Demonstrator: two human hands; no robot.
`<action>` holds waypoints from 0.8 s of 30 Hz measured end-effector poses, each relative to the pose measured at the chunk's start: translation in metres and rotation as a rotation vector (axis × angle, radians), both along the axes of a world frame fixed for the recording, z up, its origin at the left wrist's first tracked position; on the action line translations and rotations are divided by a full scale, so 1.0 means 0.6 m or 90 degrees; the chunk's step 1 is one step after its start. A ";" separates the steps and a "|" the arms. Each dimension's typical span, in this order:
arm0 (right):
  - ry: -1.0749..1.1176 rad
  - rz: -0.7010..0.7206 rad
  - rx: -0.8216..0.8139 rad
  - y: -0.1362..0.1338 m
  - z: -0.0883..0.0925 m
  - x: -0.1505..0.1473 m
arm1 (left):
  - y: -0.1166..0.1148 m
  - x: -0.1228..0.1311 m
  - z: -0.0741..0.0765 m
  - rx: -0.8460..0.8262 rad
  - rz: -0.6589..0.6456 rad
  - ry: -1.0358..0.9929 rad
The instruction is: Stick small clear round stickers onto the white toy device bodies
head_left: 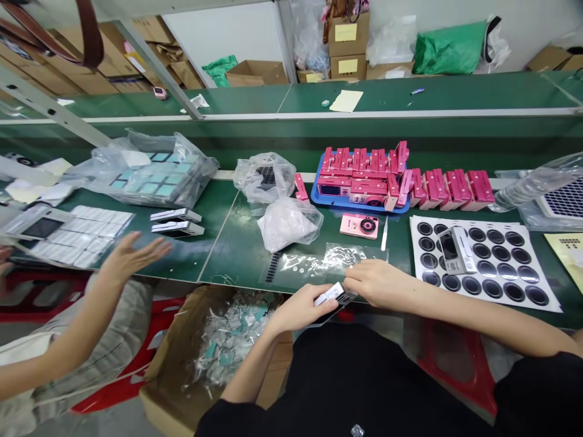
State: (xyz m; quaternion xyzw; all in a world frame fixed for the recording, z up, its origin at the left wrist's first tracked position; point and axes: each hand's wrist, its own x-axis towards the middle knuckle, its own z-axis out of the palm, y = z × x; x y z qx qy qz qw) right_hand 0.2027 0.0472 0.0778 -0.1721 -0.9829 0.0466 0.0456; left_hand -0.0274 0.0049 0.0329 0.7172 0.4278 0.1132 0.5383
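Note:
At the table's front edge my left hand [303, 308] is closed around a small silver-white compact camera [331, 294], held tilted on its side. My right hand [371, 282] has its fingers curled together at the camera's far end; whether a small part is also between them is hidden. Just beyond lies a clear plastic sheet [310, 262] with small round pieces and a strip of black stickers [272, 267]. A pink camera [359, 226] lies flat past my hands. To the right, another silver camera [456, 250] rests on a sheet of round black stickers [501, 291].
Pink cameras fill a blue tray [355, 204], with more standing beside it. A bag of white pieces [291, 223] sits mid-table. At left, a co-worker's hand [132, 255] is near two silver cameras [177, 222]. A carton of scraps [182, 364] stands below the edge.

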 end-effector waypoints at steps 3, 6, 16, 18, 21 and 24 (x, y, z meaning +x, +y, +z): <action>-0.044 0.017 -0.020 -0.001 -0.006 -0.004 | 0.003 0.001 0.004 0.005 -0.030 0.036; -0.055 0.014 -0.062 -0.003 -0.019 -0.007 | 0.004 -0.004 -0.002 -0.029 -0.036 0.019; 0.286 -0.203 -0.632 -0.010 -0.076 -0.008 | -0.083 0.016 -0.099 -0.360 0.247 -0.326; 0.350 -0.254 -0.756 -0.039 -0.110 -0.017 | -0.113 0.031 -0.122 -0.429 0.284 -0.369; 0.447 -0.313 -0.862 -0.103 -0.173 -0.037 | -0.146 0.049 -0.156 -0.523 0.359 -0.432; 0.533 -0.437 -0.992 -0.161 -0.227 -0.060 | -0.162 0.055 -0.185 -0.584 0.414 -0.460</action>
